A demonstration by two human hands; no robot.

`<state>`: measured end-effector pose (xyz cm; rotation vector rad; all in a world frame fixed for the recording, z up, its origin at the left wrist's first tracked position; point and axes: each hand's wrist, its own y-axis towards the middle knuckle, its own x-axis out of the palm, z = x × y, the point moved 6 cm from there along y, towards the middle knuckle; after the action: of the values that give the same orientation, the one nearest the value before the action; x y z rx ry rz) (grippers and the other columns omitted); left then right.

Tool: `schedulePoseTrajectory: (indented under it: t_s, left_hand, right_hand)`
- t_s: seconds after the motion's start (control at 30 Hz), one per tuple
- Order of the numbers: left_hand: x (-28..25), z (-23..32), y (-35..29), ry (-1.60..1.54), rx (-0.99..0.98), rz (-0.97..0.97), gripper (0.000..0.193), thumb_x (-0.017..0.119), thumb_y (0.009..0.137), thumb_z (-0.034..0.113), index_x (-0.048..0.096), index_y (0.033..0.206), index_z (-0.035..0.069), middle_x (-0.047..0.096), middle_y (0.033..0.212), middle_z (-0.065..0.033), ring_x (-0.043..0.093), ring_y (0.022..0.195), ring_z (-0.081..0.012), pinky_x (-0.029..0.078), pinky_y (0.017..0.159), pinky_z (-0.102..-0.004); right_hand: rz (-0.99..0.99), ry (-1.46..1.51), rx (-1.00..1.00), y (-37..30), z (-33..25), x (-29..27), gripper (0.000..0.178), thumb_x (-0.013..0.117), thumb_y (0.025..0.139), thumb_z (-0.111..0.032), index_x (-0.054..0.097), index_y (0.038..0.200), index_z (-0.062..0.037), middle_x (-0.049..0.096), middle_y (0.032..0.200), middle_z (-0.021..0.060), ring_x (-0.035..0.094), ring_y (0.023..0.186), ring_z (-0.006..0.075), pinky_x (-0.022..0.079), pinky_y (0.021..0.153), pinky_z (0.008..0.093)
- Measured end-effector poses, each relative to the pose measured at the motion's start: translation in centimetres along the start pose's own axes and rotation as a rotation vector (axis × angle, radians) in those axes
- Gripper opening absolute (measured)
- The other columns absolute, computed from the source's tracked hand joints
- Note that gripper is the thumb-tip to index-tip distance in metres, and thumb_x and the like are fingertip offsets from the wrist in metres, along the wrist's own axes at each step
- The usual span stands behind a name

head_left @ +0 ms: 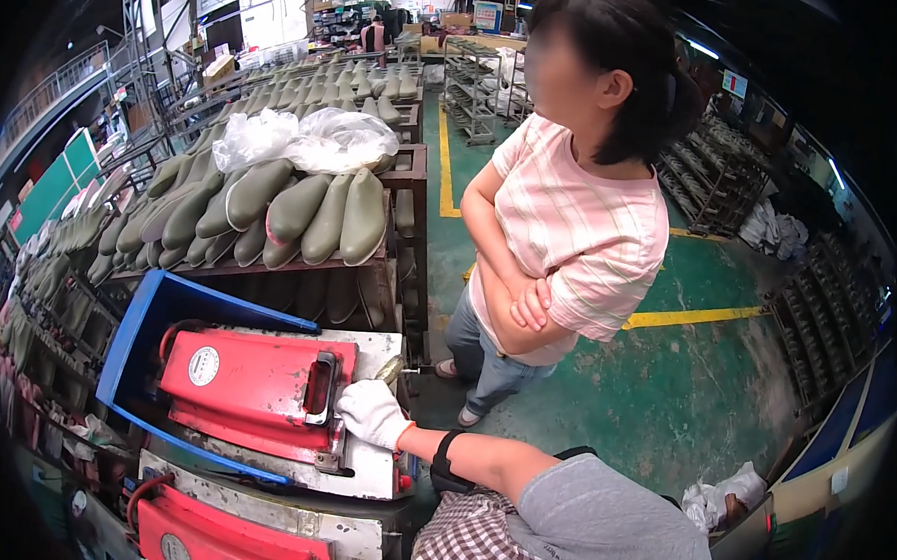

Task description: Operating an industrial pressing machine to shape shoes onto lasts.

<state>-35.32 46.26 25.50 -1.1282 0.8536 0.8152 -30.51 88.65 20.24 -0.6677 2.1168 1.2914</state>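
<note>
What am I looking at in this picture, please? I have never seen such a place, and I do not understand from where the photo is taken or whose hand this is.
The photo comes from a wide fisheye camera worn on a person's head, so straight lines bend near the edges. Only one hand of the wearer shows: a hand in a white glove, which seems to be the right one. It rests at the edge of a red machine lid, beside its metal handle; whether it grips anything is unclear. The lid has a round white gauge. A blue panel stands at its left. Behind, racks carry many olive-green boot-shaped pieces and clear plastic bags. Another person in a pink striped shirt stands with arms crossed on the green floor.
</note>
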Motion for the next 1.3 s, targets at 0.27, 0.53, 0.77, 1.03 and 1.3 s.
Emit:
schedulePoseTrajectory:
  t_s: [0.27, 0.53, 0.77, 1.03, 1.3]
  left_hand:
    - [-0.5, 1.3, 0.5, -0.038, 0.03, 0.049, 0.072, 0.059, 0.098, 0.068, 0.076, 0.128, 0.005, 0.074, 0.123, -0.0264, 0.069, 0.112, -0.046, 0.052, 0.1, -0.0502]
    - [0.6, -0.8, 1.2, -0.042, 0.054, 0.07, 0.069, 0.063, 0.096, 0.069, 0.078, 0.117, 0.005, 0.076, 0.113, -0.0254, 0.071, 0.103, -0.0468, 0.055, 0.094, -0.0516]
    - [1.1, -1.5, 0.8, -0.02, 0.036, 0.071, 0.069, 0.061, 0.096, 0.071, 0.078, 0.117, 0.007, 0.076, 0.111, -0.0265, 0.071, 0.103, -0.0467, 0.055, 0.092, -0.0531]
    - [1.7, -1.5, 2.1, -0.069, 0.02, 0.275, 0.054, 0.078, 0.082, 0.055, 0.081, 0.094, 0.002, 0.077, 0.086, -0.0239, 0.076, 0.082, -0.042, 0.059, 0.08, -0.0531]
    - [1.3, -1.4, 1.8, -0.144, 0.094, 0.252, 0.052, 0.072, 0.09, 0.054, 0.075, 0.091, 0.002, 0.074, 0.09, -0.0286, 0.073, 0.09, -0.0478, 0.055, 0.083, -0.0565]
  right_hand:
    - [-0.006, 0.003, -0.033, 2.0, 0.0, -0.4, 0.015, 0.069, 0.082, -0.026, 0.066, 0.084, -0.0111, 0.064, 0.088, 0.0126, 0.064, 0.089, 0.0374, 0.049, 0.079, 0.0525]
    - [-0.005, 0.076, 0.024, 0.5, -1.0, 0.0, 0.016, 0.068, 0.084, -0.026, 0.073, 0.091, -0.0123, 0.069, 0.096, 0.0122, 0.067, 0.095, 0.0361, 0.051, 0.083, 0.0516]
    - [-1.346, 0.667, -0.254, -11.9, -16.9, 2.6, 0.054, 0.064, 0.102, -0.05, 0.067, 0.122, -0.0001, 0.071, 0.103, 0.0211, 0.072, 0.091, 0.0352, 0.059, 0.085, 0.048]
    - [-1.746, 0.792, 0.032, -20.7, -20.7, 6.9, 0.062, 0.064, 0.103, -0.051, 0.061, 0.133, 0.0021, 0.074, 0.092, 0.0161, 0.072, 0.071, 0.0246, 0.057, 0.062, 0.0413]
    - [-2.136, 0.715, -0.119, -24.8, -27.7, 2.8, 0.04, 0.058, 0.11, -0.05, 0.07, 0.104, -0.0116, 0.063, 0.09, 0.0028, 0.057, 0.084, 0.0187, 0.05, 0.071, 0.0359]
